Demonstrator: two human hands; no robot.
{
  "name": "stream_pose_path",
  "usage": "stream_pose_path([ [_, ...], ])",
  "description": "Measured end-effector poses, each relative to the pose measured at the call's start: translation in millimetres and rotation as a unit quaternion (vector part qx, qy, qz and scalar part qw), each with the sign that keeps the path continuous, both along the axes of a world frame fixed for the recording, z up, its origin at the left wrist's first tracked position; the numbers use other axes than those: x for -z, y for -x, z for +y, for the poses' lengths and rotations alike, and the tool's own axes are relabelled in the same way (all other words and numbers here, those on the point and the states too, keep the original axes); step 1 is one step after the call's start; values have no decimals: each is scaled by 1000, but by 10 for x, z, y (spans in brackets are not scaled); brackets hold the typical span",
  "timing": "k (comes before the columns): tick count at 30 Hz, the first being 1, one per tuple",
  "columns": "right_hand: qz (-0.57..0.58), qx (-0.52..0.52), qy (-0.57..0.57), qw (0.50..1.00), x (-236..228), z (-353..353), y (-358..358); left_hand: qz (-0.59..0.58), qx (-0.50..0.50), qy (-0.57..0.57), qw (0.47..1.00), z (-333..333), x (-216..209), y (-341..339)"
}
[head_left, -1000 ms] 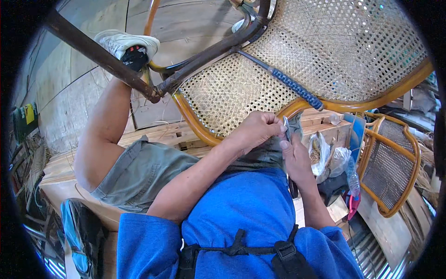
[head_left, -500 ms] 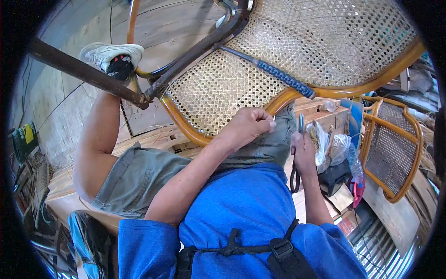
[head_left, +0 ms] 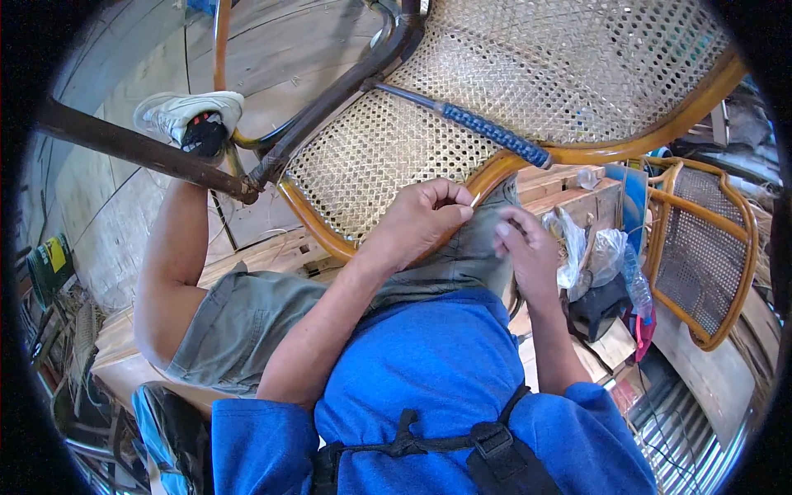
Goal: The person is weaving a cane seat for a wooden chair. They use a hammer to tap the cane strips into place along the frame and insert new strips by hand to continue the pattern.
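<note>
The cane chair (head_left: pixel 528 74) is serving as reference; its woven face is filling the upper right of the view, its glossy rim curving toward the wearer. Left hand (head_left: pixel 425 221) is hovering at the chair's near rim, thumb and forefinger pinching together on a thin pale strip (head_left: pixel 475 200), only a short tip of which is showing; the other fingers are curling in. Main change over the last half second: right hand (head_left: pixel 532 247) is no longer showing the grey-tipped tool above its thumb. It is standing apart from the left hand, to the right of the chair's near rim, blurring slightly, fingers half bending with thumb and forefinger loosely spreading. Whether a handle is still hiding in that palm, cannot tell. Implication, as judged: the left hand alone is controlling the strip, while the right fingers are becoming freer to assist. A blue-gripped tool (head_left: pixel 491 131) is slanting across the chair's weave. Farther right of the chair, clear plastic bags (head_left: pixel 609 252) are sitting near a second cane chair (head_left: pixel 658 196).
</note>
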State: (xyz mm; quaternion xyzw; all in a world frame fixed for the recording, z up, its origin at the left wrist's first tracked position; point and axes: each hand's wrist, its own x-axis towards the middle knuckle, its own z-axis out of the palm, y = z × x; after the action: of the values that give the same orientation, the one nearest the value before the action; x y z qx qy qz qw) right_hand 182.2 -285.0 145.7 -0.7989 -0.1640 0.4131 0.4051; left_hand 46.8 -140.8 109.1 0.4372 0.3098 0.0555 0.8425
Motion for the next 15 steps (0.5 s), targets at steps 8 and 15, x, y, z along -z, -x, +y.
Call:
stream_pose_path([
  [8, 79, -61, -119, 988, 97, 654, 32, 34, -70, -166, 983, 68, 43, -11],
  [15, 14, -171, -76, 982, 512, 1403, 14, 256, -129, -331, 899, 635, 339, 482],
])
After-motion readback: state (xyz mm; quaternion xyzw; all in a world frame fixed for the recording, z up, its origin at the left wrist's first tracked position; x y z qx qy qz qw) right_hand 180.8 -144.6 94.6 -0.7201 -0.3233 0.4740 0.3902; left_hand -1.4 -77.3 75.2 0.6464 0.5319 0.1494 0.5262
